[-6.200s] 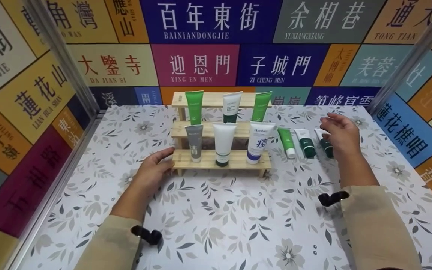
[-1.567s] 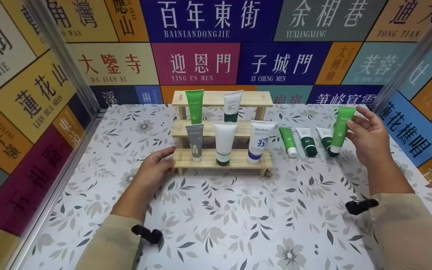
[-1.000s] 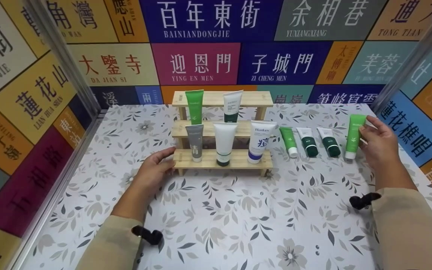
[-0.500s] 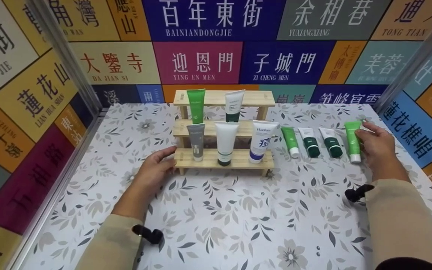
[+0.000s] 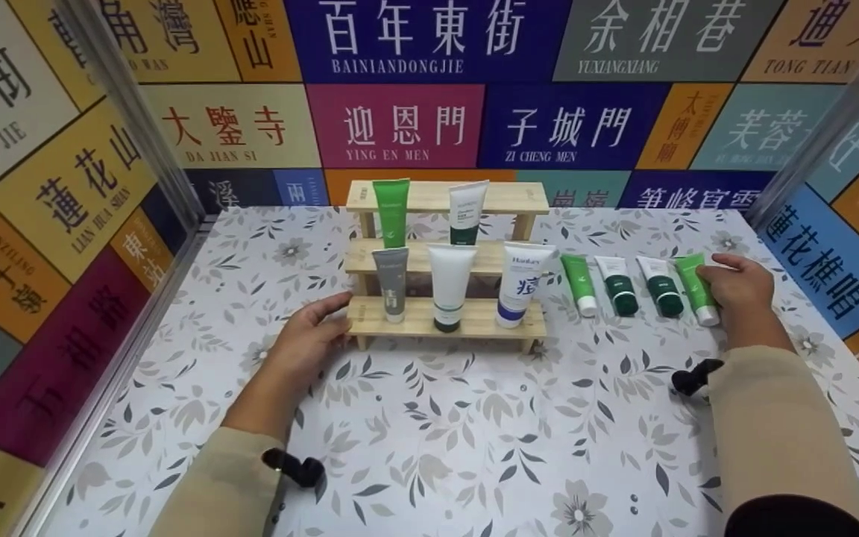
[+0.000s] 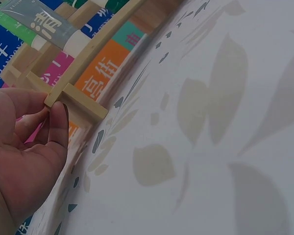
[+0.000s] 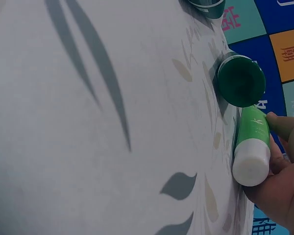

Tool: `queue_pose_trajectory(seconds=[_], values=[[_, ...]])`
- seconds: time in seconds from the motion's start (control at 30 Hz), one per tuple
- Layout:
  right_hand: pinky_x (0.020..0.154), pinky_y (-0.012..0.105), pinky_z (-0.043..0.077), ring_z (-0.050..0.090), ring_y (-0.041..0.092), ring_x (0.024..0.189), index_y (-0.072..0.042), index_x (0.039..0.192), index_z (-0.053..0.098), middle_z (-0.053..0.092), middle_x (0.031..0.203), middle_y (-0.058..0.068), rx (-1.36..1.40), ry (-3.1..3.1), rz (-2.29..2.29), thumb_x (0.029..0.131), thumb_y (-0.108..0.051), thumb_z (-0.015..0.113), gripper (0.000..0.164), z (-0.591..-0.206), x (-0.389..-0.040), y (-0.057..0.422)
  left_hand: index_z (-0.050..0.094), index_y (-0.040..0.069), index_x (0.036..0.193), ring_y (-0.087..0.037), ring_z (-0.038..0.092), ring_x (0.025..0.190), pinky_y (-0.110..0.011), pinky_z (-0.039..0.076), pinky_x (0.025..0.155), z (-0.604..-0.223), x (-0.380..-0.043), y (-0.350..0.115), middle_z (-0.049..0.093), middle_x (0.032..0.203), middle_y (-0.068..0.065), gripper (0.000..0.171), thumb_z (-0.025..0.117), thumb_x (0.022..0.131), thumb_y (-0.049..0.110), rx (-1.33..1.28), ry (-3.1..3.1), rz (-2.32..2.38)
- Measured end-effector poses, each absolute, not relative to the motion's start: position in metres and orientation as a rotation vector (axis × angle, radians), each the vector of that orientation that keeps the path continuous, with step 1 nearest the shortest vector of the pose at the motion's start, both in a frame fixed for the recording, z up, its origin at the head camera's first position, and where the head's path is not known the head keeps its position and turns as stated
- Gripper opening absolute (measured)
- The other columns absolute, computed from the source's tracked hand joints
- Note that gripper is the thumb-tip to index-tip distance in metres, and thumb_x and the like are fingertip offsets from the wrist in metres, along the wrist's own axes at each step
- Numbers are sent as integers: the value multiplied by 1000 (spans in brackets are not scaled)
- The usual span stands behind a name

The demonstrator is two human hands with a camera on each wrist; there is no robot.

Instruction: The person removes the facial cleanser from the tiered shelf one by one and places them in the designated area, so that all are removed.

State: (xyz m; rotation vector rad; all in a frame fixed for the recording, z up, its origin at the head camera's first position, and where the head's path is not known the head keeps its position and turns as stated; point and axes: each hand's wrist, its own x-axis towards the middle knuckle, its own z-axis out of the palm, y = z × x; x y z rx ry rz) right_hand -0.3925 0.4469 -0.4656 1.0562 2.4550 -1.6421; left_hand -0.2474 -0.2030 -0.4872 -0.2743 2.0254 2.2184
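At the right end of a row of tubes on the table, my right hand (image 5: 744, 287) holds a green squeeze tube (image 5: 690, 274) by its side. The right wrist view shows the thumb on that green tube (image 7: 254, 126), white cap toward the camera. My left hand (image 5: 310, 339) pinches the left end of the lowest shelf of a wooden three-step display rack (image 5: 478, 322). A grey tube (image 5: 391, 280), a white tube (image 5: 450, 280) and a white-and-blue tube (image 5: 523, 280) stand on that shelf. Behind them stand a green tube (image 5: 391, 212) and a white-and-dark-green tube (image 5: 467, 212).
Left of the held tube lie two white-and-dark-green tubes (image 5: 661, 283) (image 5: 616, 283) and another green tube (image 5: 579, 283). A floral cloth (image 5: 429, 432) covers the table. Sign-printed panels (image 5: 396, 123) enclose the back and sides.
The green tube at the rack's upper right was taken by my right hand, carried right and lowered to the end of the tabletop row. My left hand has stayed at the rack.
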Motion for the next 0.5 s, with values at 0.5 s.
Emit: queue_pose_trajectory(seconds=[0.5], values=[[121, 31, 43, 45, 11, 141, -35, 160, 50, 29, 177, -2, 1076, 2406, -1680, 102, -39, 70, 62, -459, -383, 450, 56, 11, 155, -12, 71, 107, -22, 56, 87, -485, -247, -203, 64, 150, -14, 51, 62, 105, 6, -290, 2016, 2197]])
